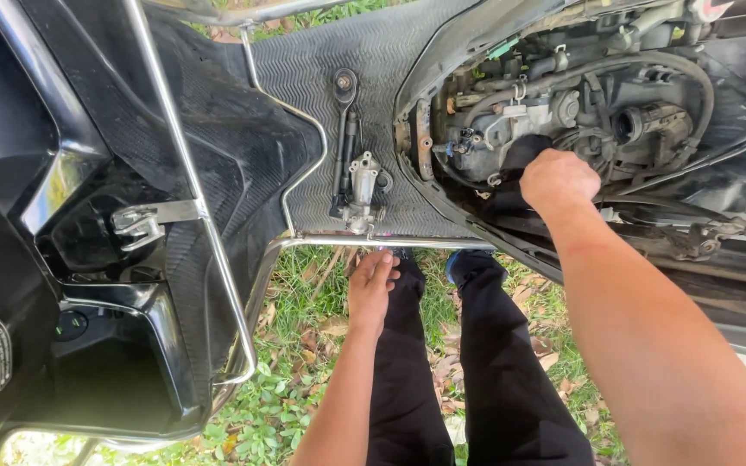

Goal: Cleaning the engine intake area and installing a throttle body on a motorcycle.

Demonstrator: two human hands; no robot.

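Black rag: your right hand (558, 179) is curled into a fist around a dark cloth (521, 154), pressed into the open engine bay (563, 112).
Right hand state: fingers closed tight on the cloth; the fingertips are hidden, so you cannot tell how much of it is gathered.
Where the cloth lies: right at the knuckles, bunched against the grey engine casing (498, 129), just left of and above your fist.
Left hand: your left hand (371, 285) rests fingers together and flat, its tips touching the chrome rail (373, 241) at the edge of the floorboard; it holds nothing.
Nearer hand: the right is on the cloth and engine; the left is well apart, down at the rail.
Tools: a ratchet (343, 129) lies on the ribbed mat (373, 60), its long axis running away from you, handle end toward the rail; a small metal part (364, 185) sits just beside it, near your left fingertips.
In the way: hoses and cables (649, 65) loop over the engine above your fist; the bay's dark panel edge (442, 194) runs between the mat and your right hand.
Around: black bodywork (62, 173) at left, grass and dry leaves (304, 380) below, your dark trouser legs (485, 362) between the arms.
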